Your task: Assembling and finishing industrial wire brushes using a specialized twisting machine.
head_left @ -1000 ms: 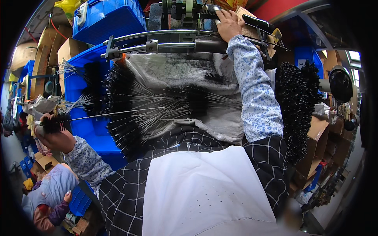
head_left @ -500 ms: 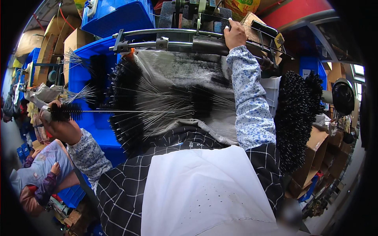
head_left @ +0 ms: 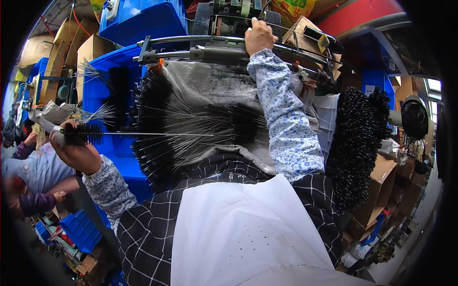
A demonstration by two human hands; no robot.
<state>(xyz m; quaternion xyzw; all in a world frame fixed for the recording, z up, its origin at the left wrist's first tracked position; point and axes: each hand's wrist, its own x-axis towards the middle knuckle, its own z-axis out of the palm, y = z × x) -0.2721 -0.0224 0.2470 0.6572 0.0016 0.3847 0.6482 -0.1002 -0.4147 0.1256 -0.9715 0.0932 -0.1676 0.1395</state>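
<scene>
My left hand (head_left: 82,155) is closed round the black-bristled end of a twisted-wire brush (head_left: 83,135). The brush's bare wire stem points right across my lap. At the far side, my right hand (head_left: 260,37) curls over the dark sliding sleeve (head_left: 224,54) on a machine's metal rail (head_left: 174,40); its fingertips are partly hidden. Between my arms, a bundle of similar wire brushes (head_left: 152,124) lies on a grey cloth (head_left: 191,78), bristles to the left and loose wire stems fanned to the right. More black bristles show mid-lap.
A blue crate (head_left: 98,71) holding wire brushes stands at the left, and another blue crate (head_left: 143,24) sits behind it. To my right is a big mass of black brushes (head_left: 358,148) beside a white bin (head_left: 327,119). Cardboard boxes (head_left: 379,186) stand farther right. A co-worker (head_left: 36,171) is at the far left.
My right hand has moved left along the rail, and the dark sleeve has shifted left with it. My left hand and its brush are nearly still. The co-worker has moved left.
</scene>
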